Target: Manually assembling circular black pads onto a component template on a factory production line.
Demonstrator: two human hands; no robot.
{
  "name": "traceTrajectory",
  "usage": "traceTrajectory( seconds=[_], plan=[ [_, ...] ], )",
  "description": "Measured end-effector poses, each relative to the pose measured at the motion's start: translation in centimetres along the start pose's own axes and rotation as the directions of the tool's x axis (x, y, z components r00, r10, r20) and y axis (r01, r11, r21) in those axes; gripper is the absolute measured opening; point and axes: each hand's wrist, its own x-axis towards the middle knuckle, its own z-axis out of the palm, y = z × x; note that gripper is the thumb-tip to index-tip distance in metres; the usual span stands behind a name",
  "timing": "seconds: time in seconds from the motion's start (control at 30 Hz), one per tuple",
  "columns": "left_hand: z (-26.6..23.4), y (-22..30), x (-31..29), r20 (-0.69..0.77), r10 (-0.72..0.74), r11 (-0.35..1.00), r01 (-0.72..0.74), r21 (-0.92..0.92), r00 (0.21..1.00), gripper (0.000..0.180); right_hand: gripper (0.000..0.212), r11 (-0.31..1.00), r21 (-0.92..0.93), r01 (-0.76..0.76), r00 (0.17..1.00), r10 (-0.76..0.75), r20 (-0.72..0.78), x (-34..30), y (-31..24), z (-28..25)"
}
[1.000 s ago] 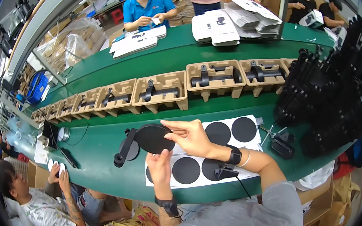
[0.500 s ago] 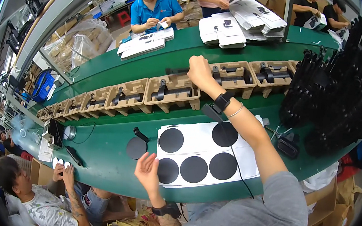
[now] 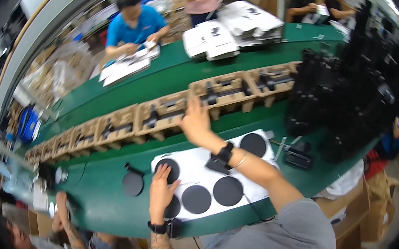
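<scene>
On the green bench lies a white sheet (image 3: 210, 204) carrying several black round discs (image 3: 196, 199). My left hand (image 3: 161, 189) rests its outstretched fingertips on the upper-left disc (image 3: 169, 169). Further up, my right hand (image 3: 197, 120) has its fingers extended, slightly blurred, at the near side of the brown moulded trays (image 3: 160, 119). It holds nothing that I can see. Black parts with rods (image 3: 220, 93) lie in these trays. Under my right wrist a black piece (image 3: 216, 164) with a cable is partly hidden. Left of the sheet sits a round black base (image 3: 132, 184) with a short arm.
A tall heap of black parts (image 3: 346, 92) fills the right side. Nearby lies a small black device (image 3: 299, 156). Across the bench, people work beside stacks of white printed sheets (image 3: 209, 39). At lower left, a co-worker's arm (image 3: 67, 222) reaches onto the bench.
My right hand, earlier closed at the trays on a blurred dark part, is now open and lower. My left hand has moved from beside the sheet onto a disc. The view has shifted.
</scene>
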Motion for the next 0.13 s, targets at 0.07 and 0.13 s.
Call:
traceTrajectory(
  seconds=[0.07, 0.13],
  plan=[
    [-1.1, -1.4, 0.0, 0.002, -0.052, 0.995, 0.052, 0.08, 0.999, 0.047, 0.043, 0.987, 0.155, 0.035, 0.999, -0.029, -0.042, 0.0, -3.2, 0.7],
    [-1.8, -3.5, 0.3, 0.034, -0.121, 0.986, 0.116, 0.123, 0.992, 0.048, 0.049, 0.974, 0.215, 0.069, 0.998, -0.069, -0.007, 0.3, -4.5, 0.9]
  ],
)
